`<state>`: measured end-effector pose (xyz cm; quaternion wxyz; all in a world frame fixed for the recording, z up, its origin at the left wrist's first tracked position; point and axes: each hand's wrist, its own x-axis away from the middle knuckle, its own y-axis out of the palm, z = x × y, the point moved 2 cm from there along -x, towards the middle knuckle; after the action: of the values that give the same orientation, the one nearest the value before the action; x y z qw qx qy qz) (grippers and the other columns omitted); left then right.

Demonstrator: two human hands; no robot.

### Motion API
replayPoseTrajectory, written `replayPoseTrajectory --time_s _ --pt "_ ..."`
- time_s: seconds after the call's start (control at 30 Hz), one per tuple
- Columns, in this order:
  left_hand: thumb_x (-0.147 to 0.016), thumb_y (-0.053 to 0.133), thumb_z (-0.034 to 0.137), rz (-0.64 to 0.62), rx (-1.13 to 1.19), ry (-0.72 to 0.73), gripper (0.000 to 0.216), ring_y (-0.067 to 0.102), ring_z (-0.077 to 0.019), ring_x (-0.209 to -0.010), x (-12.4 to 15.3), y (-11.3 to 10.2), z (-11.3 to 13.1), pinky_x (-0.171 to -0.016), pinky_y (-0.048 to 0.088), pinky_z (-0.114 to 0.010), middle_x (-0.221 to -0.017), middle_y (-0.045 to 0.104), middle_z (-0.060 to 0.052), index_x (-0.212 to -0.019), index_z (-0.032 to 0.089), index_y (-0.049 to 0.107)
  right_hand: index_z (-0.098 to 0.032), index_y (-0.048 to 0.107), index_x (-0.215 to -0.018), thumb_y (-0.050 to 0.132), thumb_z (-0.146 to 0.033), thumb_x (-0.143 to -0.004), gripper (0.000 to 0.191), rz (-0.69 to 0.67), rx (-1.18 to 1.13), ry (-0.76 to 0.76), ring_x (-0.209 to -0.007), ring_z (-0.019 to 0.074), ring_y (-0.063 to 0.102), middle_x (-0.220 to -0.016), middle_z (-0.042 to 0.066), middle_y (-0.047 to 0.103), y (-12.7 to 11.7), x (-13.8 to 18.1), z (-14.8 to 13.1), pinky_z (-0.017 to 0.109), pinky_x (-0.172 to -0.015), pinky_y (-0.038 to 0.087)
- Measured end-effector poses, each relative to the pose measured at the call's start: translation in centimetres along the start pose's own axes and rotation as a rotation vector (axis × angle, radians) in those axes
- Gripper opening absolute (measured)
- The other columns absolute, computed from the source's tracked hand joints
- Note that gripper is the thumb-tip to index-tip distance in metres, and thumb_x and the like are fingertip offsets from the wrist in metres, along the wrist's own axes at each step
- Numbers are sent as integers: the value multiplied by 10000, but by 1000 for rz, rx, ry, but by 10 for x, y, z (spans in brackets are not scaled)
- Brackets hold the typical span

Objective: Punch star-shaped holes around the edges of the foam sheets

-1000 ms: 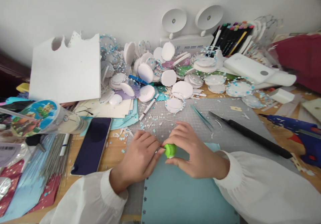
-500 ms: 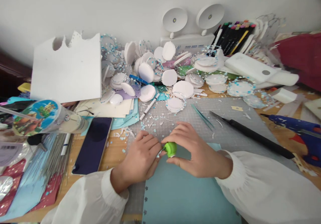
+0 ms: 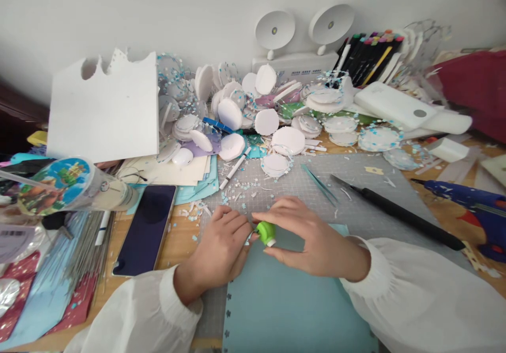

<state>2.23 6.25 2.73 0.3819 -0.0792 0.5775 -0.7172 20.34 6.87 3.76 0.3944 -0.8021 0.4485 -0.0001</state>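
A small lime-green craft punch [image 3: 266, 232] with a white base is held between the thumb and fingers of my right hand [image 3: 303, 237]. My left hand [image 3: 223, 242] is closed beside it, its curled fingers at the upper left corner of a light blue paper sheet [image 3: 292, 311] and close against the punch. Pale scraps show at the left fingertips; the exact grip there is partly hidden. Flower-shaped holes run along the sheet's left edge. The sheet lies on a grey cutting mat [image 3: 371, 179] sprinkled with tiny paper cutouts [image 3: 241, 192].
Tweezers [image 3: 319, 184], a black-handled craft knife [image 3: 411, 218] and a blue glue gun [image 3: 470, 195] lie to the right. On the left are a phone [image 3: 145, 229], a lidded drink cup [image 3: 106, 189] and thin wires [image 3: 85, 258]. White foam discs [image 3: 288, 139] crowd the back.
The punch has tilted and shifted slightly left, showing more of its white base. My right hand moved with it, while my left hand has barely moved.
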Motion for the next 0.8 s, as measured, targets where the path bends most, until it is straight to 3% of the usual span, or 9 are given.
replayPoseTrajectory --time_s 0.43,0.63,0.8 --pt "-919 335 174 12 67 -77 260 432 -171 -649 -1 -4 -1 -685 347 -347 -661 513 -29 -701 169 475 -223 581 -1132 663 -250 -784 359 -3 0 125 -866 182 588 -899 34 647 -9 -1 4 358 -831 452" --pt "-922 335 174 22 79 -79 241 429 -171 -659 0 -4 -2 -687 341 -352 -682 521 -34 -733 165 482 -234 575 -1124 688 -271 -774 370 -50 -28 198 -966 204 586 -1011 52 655 -8 1 6 358 -864 454" --pt "-923 335 173 13 102 -83 245 425 -168 -653 -1 -6 -2 -681 340 -347 -669 504 -29 -712 165 461 -215 567 -1099 681 -254 -786 336 -35 -108 154 -1007 200 560 -1063 67 618 -11 -2 4 360 -898 443"
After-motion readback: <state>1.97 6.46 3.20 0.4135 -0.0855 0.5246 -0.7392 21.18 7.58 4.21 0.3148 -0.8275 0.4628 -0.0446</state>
